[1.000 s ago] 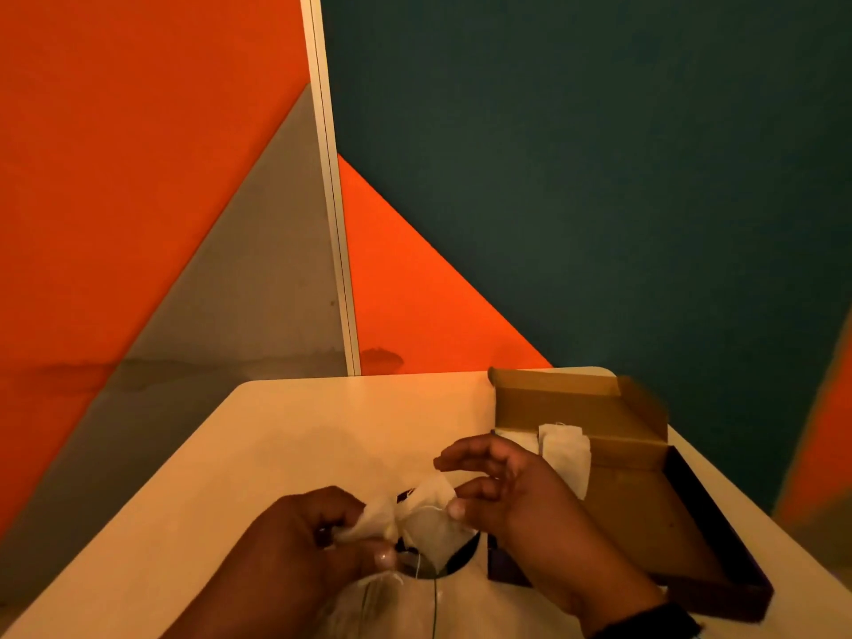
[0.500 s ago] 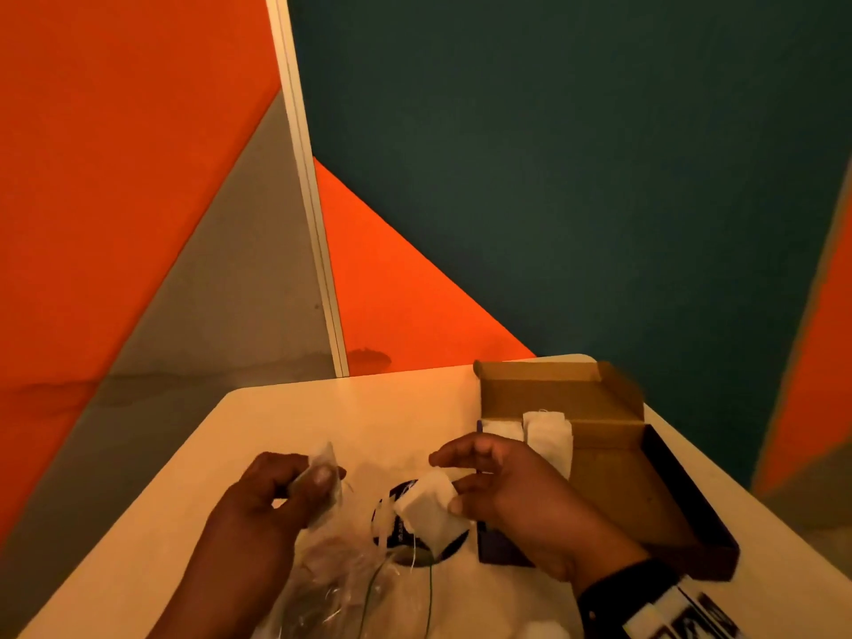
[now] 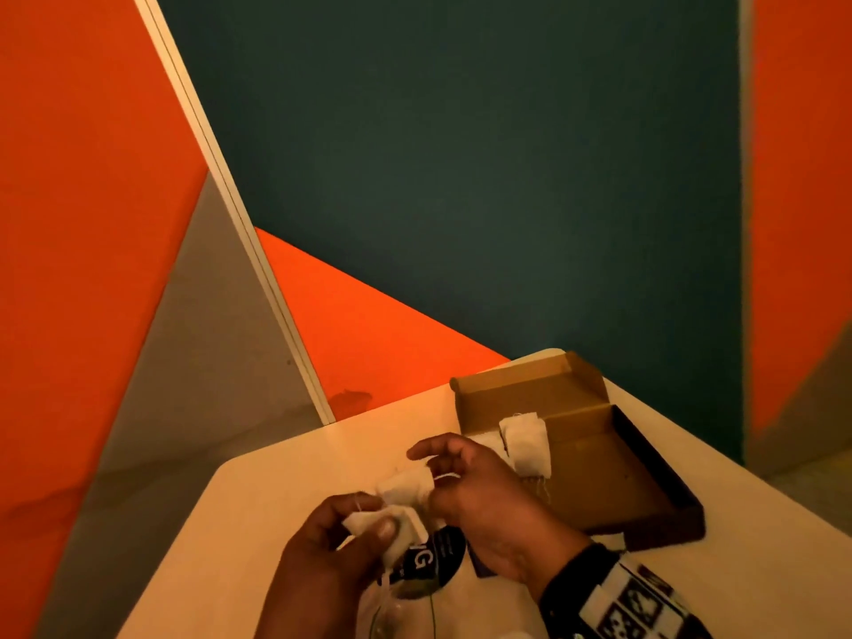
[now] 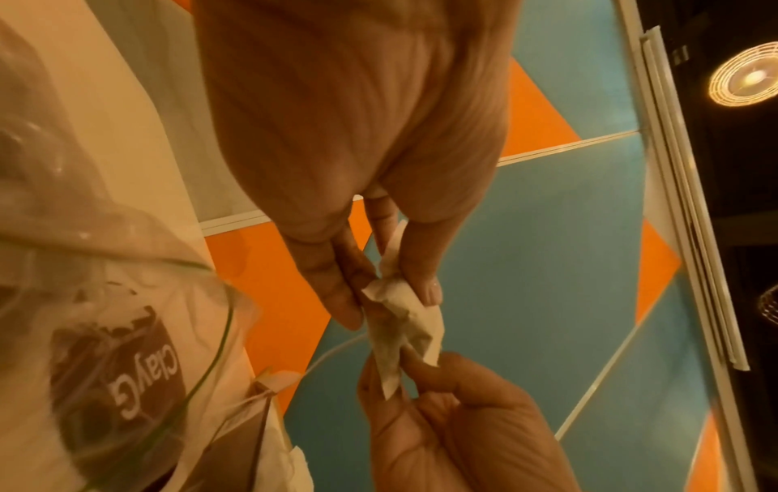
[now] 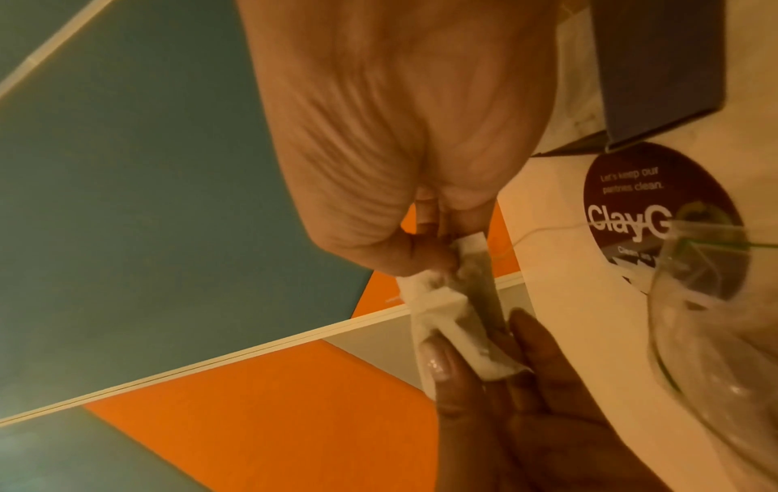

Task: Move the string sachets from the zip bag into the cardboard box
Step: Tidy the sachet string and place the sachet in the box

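Both hands meet over the table just in front of the cardboard box [image 3: 576,408]. My left hand [image 3: 369,518] pinches the near end of a small white string sachet [image 3: 401,488], and my right hand [image 3: 433,481] pinches its far end. In the left wrist view the left hand [image 4: 395,299] pinches the crumpled sachet [image 4: 404,316] from above, with the right hand's fingers [image 4: 417,366] below. The right wrist view shows a white piece and a darker piece pressed together [image 5: 459,299]; I cannot tell if they are two sachets. The clear zip bag [image 3: 396,606] lies under my hands. Two sachets [image 3: 525,440] lie in the box.
The box stands open at the table's back right, with its lid flap [image 3: 530,385] raised and a dark outer wall [image 3: 664,491]. A round dark sticker [image 3: 433,560] is on the table [image 3: 276,500] under the bag's mouth. Orange and teal wall panels rise behind the table.
My left hand has moved right from the bag's edge and now pinches the sachet that the right hand was holding. The head view has tilted.
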{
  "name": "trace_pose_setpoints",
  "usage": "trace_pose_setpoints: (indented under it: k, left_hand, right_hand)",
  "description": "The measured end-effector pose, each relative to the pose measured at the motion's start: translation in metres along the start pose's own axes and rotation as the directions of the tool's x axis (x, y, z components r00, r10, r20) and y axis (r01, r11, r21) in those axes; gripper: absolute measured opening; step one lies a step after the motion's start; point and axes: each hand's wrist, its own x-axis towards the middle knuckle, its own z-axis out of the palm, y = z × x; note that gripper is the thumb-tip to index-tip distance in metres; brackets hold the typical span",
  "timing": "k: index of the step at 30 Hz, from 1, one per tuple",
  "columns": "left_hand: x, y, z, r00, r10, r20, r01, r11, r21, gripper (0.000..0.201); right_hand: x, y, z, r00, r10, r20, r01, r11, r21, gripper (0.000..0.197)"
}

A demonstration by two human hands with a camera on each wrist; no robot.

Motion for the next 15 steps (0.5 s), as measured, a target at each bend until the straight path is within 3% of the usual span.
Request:
trace_pose_setpoints:
  k: [3, 4, 12, 15]
  left_hand:
    - [0.006, -0.001, -0.002, 0.999, 0.024, 0.027, -0.022, 0.998, -0.066, 0.075]
    - [0.006, 0.0, -0.002, 0.999, 0.031, 0.035, -0.028, 0.997, -0.067, 0.079]
    - [-0.001, -0.003, -0.007, 0.99, 0.133, 0.036, -0.133, 0.991, 0.003, 0.038]
    - [-0.003, 0.002, -0.012, 0.983, 0.18, 0.042, -0.181, 0.983, 0.015, 0.029]
  right_hand:
    - [-0.002, -0.001, 0.002, 0.999, 0.005, 0.04, -0.006, 0.999, 0.043, 0.06]
    - [-0.002, 0.0, 0.002, 0.999, 0.002, 0.045, -0.004, 0.999, 0.042, 0.06]
    - [-0.007, 0.003, 0.008, 0.986, 0.006, 0.166, -0.005, 1.0, -0.004, 0.052]
    - [-0.006, 0.006, 0.012, 0.992, -0.022, 0.123, 0.025, 0.999, -0.02, 0.03]
